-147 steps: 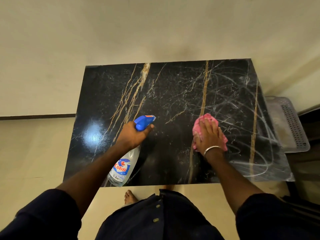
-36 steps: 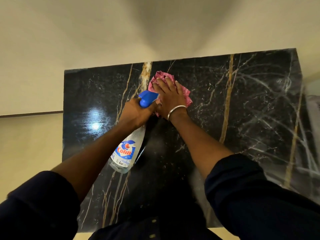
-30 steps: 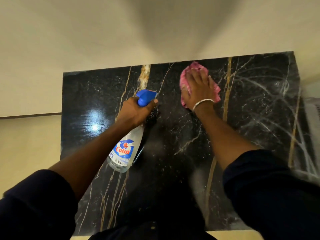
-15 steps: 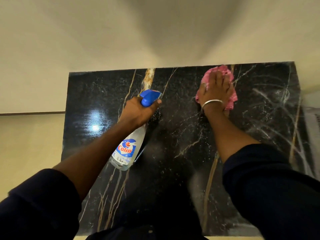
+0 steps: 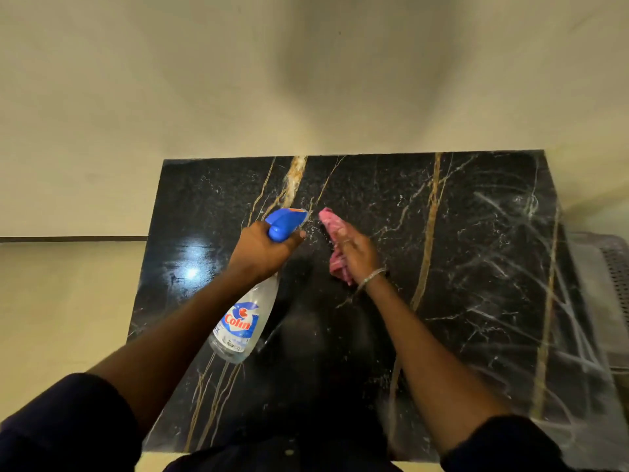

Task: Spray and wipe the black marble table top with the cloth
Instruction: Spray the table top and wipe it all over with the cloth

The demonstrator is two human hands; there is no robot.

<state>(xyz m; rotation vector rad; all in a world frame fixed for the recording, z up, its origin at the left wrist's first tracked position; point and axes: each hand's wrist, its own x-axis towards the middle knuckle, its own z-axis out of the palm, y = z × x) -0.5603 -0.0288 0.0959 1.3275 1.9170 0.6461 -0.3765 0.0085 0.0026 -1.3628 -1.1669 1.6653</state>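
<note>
The black marble table top [image 5: 459,284] with gold veins fills the middle of the view, with whitish smear streaks on its right side. My left hand [image 5: 260,252] grips a clear spray bottle [image 5: 243,323] with a blue trigger head, nozzle pointing right toward the cloth. My right hand [image 5: 357,255] holds the bunched pink cloth [image 5: 335,245] lifted on edge over the centre of the table, a few centimetres right of the nozzle. A metal bangle sits on my right wrist.
A cream wall [image 5: 306,80] stands behind the table. Pale floor [image 5: 61,301] lies to the left. A grey perforated plastic tray [image 5: 609,277] sits beside the table's right edge. My dark clothing shows at the near edge.
My right hand has pulled the cloth back from the far right-centre edge toward the middle and bunched it up off the surface, close to the nozzle. The bottle hand has stayed roughly in place.
</note>
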